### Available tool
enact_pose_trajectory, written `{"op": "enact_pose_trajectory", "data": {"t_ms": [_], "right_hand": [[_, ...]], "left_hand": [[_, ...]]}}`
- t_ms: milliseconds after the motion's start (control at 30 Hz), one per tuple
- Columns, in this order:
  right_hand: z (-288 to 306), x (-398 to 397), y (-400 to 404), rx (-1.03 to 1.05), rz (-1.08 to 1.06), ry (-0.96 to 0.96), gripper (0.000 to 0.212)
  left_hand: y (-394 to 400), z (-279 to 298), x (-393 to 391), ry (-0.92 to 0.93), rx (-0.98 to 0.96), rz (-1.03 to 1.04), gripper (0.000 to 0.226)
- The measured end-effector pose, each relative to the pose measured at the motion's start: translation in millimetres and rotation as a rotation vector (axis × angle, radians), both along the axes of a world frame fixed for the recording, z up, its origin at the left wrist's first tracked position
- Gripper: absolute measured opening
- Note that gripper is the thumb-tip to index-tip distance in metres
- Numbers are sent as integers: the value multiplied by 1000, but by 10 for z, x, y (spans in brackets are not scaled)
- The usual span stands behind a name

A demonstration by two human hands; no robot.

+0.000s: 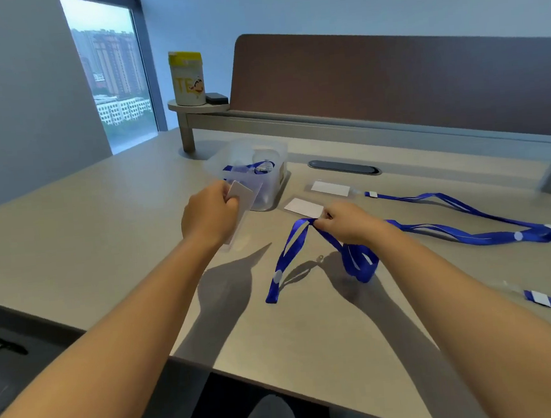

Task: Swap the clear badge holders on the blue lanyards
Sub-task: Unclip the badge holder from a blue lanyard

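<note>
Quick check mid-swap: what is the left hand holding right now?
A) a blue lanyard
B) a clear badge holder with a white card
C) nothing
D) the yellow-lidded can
B: the left hand grips a clear badge holder with a white card, while the right hand pinches the blue lanyard.

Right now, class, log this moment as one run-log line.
left hand: holds badge holder | right hand: pinches blue lanyard | holder detached | desk

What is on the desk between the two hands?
Nothing: in the head view only bare desk and shadow lie between the left hand and the right hand.
</note>
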State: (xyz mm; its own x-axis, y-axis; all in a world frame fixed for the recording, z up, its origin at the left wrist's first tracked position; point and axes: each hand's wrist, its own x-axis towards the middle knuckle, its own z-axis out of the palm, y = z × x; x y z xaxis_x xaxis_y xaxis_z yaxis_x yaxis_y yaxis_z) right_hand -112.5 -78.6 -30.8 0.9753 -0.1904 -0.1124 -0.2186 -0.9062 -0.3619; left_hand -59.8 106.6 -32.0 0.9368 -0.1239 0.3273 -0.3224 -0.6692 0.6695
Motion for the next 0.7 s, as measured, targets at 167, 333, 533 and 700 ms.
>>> {"op": "enact_pose_trajectory", "data": {"t_ms": [167, 333, 533, 700], "right_hand": [[362, 404, 155, 267, -25, -190, 31], [530, 992, 245, 494, -162, -333, 33], [650, 1836, 243, 481, -265, -426, 39], [618, 2346, 300, 283, -207, -556, 24]], "left_hand": [[161, 173, 242, 22, -100, 49, 26], [268, 302, 576, 41, -194, 97, 25], [284, 420, 1072, 48, -249, 119, 26], [252, 445, 1443, 23, -271, 114, 25]]}}
